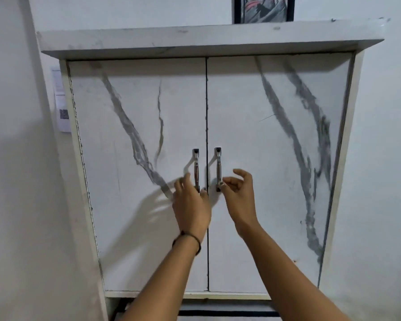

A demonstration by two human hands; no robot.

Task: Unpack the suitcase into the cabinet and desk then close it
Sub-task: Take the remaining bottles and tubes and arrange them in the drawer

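The cabinet [276, 205] stands shut straight ahead, its two doors meeting at the seam [206, 100]. Just either side of the seam are the left handle [196, 167] and right handle [218, 167], both with the long axis upright. The left hand [191, 205] is at the lower end of its handle, thumb on the seam side, fingers on the far side; whether they clamp it I cannot tell. The right hand [237, 195] sits just right of the seam, fingers [226, 181] loosely curled, tips touching the right handle's foot, thumb lifted clear. Each hand is nearest its own handle, so the pull is likely away from the seam. No suitcase is in view.
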